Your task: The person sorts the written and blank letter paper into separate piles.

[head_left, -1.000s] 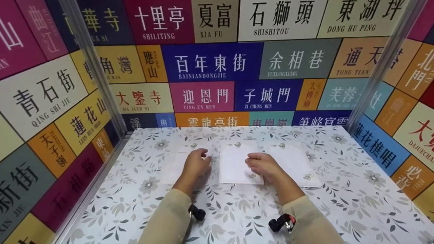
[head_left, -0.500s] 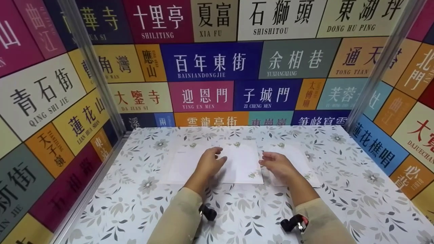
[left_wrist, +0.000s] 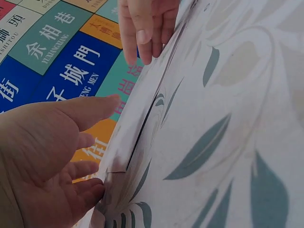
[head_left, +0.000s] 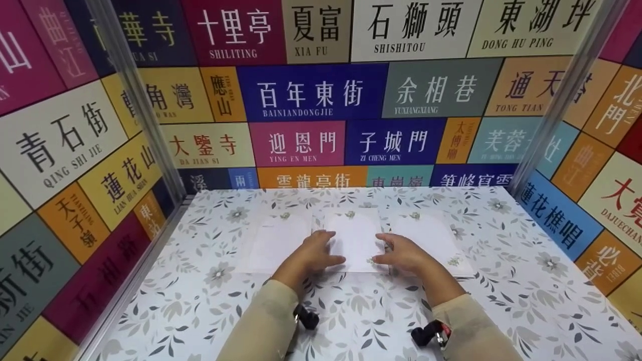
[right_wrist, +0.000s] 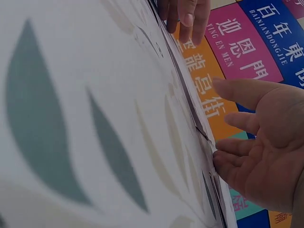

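Note:
Three pale paper sheets lie side by side on the table, each with a small floral print. At the left edge of the middle sheet (head_left: 353,240) is my left hand (head_left: 313,253), palm turned inward and thumb apart from the fingers. Facing it across that sheet, my right hand (head_left: 404,253) stands at the right edge with its fingers extended. Both wrist views show the palms turned toward each other, with lower fingertips close to the paper. Neither hand grips anything. The left sheet (head_left: 278,245) is partly behind my left hand, and the right sheet (head_left: 426,230) partly behind my right.
A leaf-patterned white cloth covers the table (head_left: 351,321). Colourful panels with printed place names form a back wall (head_left: 311,93) and two side walls. Clear corner posts (head_left: 556,90) stand where the walls meet. Small black devices (head_left: 306,317) sit at both wrists.
Both hands first shifted right from over the left and middle sheets. They then came nearer each other and lower, on either side of the middle sheet. The sheets look unmoved.

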{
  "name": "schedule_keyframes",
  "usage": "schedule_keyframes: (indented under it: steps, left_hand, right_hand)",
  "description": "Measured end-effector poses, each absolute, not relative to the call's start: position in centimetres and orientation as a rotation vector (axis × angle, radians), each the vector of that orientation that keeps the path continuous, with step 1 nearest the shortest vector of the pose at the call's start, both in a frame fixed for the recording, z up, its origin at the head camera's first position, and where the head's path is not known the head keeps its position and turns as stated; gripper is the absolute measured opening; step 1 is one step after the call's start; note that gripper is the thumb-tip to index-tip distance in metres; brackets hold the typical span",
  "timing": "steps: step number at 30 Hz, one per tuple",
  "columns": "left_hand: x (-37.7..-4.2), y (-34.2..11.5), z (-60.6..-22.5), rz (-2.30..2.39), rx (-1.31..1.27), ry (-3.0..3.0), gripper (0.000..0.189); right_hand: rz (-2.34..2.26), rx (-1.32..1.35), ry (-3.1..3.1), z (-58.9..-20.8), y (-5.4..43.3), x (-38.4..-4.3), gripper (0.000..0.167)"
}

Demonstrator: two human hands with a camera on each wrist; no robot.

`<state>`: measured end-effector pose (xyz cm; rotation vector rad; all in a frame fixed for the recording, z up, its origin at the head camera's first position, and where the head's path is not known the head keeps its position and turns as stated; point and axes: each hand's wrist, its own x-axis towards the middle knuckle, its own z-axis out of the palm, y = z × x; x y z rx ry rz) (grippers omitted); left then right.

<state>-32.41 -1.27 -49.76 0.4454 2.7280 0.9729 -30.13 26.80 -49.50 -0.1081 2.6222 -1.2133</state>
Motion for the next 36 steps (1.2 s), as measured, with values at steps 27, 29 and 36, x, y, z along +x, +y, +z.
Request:
schedule_keyframes:
  steps: [27, 29, 36]
  left_hand:
    - [-32.5, -0.1, -50.1, 0.571, 0.404, 2.793, 0.074]
    - [-32.5, 0.0, -50.1, 0.560, 0.420, 2.808, 0.071]
    - [-32.4, 0.1, -50.1, 0.574, 0.435, 2.844, 0.069]
  right_hand:
    - [-1.002, -0.159, 2.713, -49.3, 26.3, -29.7, 0.068]
    - [-0.993, -0.156, 2.717, -49.3, 26.2, -29.8, 0.068]
    - [-0.986, -0.057, 2.707, -49.4, 26.1, -30.0, 0.065]
